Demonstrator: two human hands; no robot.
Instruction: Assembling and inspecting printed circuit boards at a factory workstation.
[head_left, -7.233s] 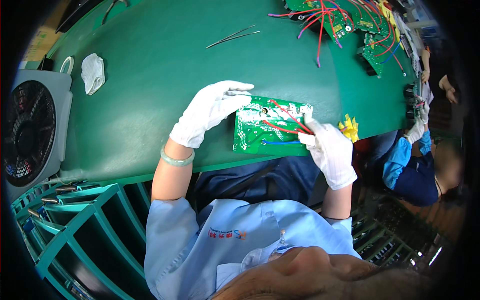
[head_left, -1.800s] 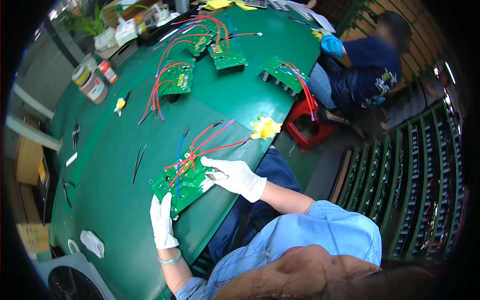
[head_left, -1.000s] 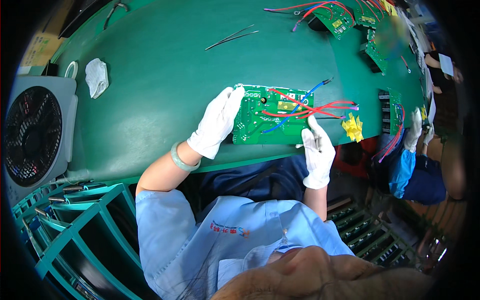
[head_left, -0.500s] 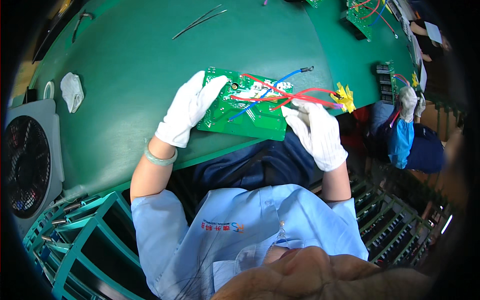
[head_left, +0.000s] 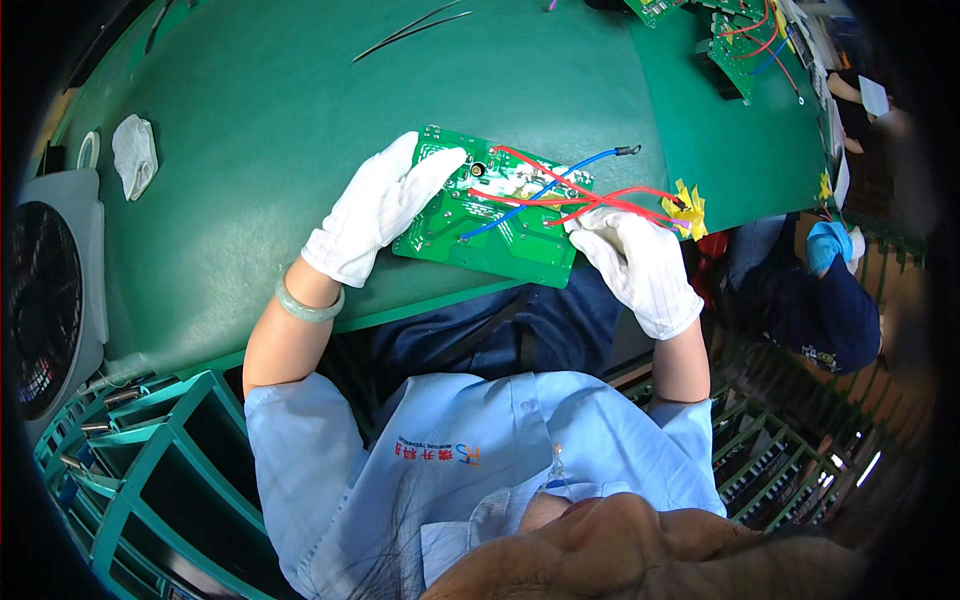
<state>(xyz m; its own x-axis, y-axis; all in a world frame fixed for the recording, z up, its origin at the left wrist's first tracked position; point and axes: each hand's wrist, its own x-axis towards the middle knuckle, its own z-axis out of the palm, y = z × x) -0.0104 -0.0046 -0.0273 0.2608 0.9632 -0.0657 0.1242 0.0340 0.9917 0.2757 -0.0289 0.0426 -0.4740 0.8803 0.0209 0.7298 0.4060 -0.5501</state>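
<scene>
A green circuit board lies slightly tilted at the table's near edge, its soldered face up. Its left end is gripped by my white-gloved left hand, thumb on top and fingers around the edge. My right hand, also gloved, pinches the board's right edge; its fingertips are partly hidden by wires. Several red wires run from the board over the right hand to a piece of yellow tape. Crossing them, a blue wire ends in a ring terminal past the board's far right corner.
Thin dark strips lie on the green table at the back. A white glove rests at left, near a grey fan. Other wired boards stand at the far right. A co-worker is beyond the right edge; green racks flank me.
The board has turned slightly clockwise in both my hands. At right, the co-worker's arm has moved, and the board that stood by their hands is gone from the table edge.
</scene>
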